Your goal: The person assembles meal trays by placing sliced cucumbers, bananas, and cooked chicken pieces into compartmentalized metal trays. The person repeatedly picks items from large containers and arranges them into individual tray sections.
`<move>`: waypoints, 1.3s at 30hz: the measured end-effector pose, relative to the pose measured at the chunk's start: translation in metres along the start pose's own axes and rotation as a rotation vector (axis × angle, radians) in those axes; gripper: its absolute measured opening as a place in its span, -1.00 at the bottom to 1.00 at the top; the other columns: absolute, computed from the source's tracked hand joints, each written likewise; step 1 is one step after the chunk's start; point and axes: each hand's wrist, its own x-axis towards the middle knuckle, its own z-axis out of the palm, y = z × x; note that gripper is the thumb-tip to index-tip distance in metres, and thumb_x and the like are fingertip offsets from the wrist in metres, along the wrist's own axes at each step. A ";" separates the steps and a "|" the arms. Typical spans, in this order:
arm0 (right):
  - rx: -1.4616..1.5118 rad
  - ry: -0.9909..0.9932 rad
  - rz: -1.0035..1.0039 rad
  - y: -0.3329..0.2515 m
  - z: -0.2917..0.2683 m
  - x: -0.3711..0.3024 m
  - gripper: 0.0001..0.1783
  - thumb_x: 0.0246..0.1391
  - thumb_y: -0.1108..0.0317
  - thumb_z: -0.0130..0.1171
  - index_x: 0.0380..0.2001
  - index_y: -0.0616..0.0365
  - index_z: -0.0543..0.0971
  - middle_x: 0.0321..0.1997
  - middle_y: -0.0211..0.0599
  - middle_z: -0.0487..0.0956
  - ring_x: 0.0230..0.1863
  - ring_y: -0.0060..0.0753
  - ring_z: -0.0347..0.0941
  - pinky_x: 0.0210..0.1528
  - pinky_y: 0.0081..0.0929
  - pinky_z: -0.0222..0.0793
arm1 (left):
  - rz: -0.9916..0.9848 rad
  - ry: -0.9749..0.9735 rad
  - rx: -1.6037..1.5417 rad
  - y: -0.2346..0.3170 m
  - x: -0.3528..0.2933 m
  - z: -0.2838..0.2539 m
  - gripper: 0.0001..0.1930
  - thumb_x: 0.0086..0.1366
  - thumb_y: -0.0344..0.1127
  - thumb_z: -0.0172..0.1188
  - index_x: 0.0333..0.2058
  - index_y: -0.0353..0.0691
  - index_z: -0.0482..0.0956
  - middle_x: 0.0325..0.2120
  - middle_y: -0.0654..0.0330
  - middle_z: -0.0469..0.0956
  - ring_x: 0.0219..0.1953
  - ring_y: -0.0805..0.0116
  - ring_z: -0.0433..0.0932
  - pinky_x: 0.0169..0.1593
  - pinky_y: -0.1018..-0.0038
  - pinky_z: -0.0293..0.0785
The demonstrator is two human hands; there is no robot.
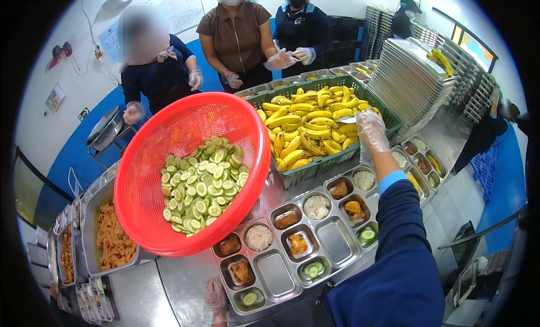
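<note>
While the right hand (371, 128) grips a pale object (347, 120) at the crate's (316, 168) right edge, the left hand (215, 299), closure unclear, adjoins open tabletop (188, 283).

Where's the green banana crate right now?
In the head view, the green banana crate is right of centre, between the red basket and the stack of metal trays, with the right hand over its right part.

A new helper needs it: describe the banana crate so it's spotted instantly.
On the steel table, find the big tilted red basket of cucumber slices. Just right of it, beyond the compartment trays, sits the crate, heaped with yellow bananas, with the right hand over its right side. It is rectangular and green, unlike the round red basket and the steel trays.
</note>
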 end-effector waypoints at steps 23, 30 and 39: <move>0.830 0.089 -0.548 -0.290 -0.059 -0.195 -0.72 0.15 0.47 0.14 -0.06 0.11 0.61 -0.13 -0.07 0.68 -0.05 0.03 0.63 -0.03 -0.24 0.58 | 0.021 -0.019 -0.113 0.005 0.004 -0.015 -0.55 0.52 0.00 0.04 -0.13 -0.30 0.69 -0.26 -0.09 0.70 -0.22 -0.03 0.69 -0.12 0.18 0.53; 0.204 -0.547 -0.732 -0.296 -0.079 -0.162 -0.28 -0.17 0.12 0.45 0.13 0.12 0.57 0.21 -0.11 0.54 0.26 -0.05 0.45 0.26 -0.31 0.42 | 0.156 -0.104 -0.019 -0.003 0.006 -0.022 -0.57 0.53 -0.03 0.02 -0.16 -0.32 0.67 -0.29 -0.13 0.68 -0.25 -0.12 0.66 -0.17 0.16 0.52; 0.782 -0.471 -0.411 -0.261 -0.135 -0.194 -0.78 0.29 0.24 0.06 -0.13 0.07 0.60 -0.05 -0.09 0.63 0.10 0.12 0.51 0.17 -0.07 0.42 | 0.317 -0.013 0.111 -0.017 0.007 -0.018 -0.62 0.52 -0.10 0.02 -0.31 -0.31 0.61 -0.41 -0.14 0.62 -0.32 -0.26 0.58 -0.26 0.04 0.45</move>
